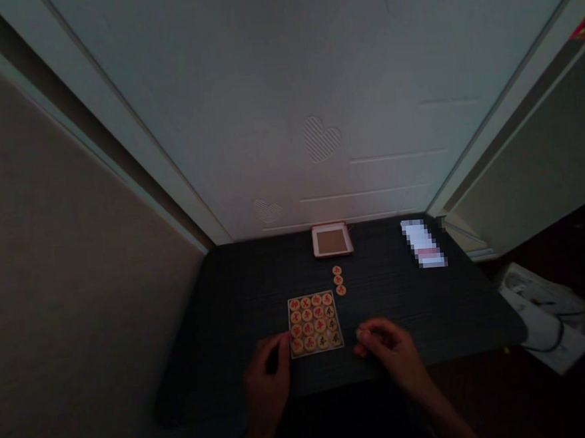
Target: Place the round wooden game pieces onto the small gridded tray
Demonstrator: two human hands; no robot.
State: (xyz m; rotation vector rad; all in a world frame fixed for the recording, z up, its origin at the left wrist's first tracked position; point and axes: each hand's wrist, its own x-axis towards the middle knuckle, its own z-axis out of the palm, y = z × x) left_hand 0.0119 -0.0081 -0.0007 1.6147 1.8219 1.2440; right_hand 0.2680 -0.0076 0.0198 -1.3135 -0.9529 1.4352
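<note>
A small square board lies on the dark table, filled with several round wooden game pieces bearing red and black characters. My left hand rests at the board's near left corner, thumb and fingers touching its edge. My right hand sits just right of the board, its fingertips pinched on one pale round piece. Three more pieces lie in a short column beyond the board. A shallow square box lid sits at the table's far edge.
A white and red packet lies at the far right of the table. A white wall panel with heart shapes rises behind. A white bag lies on the floor at the right. The room is dim.
</note>
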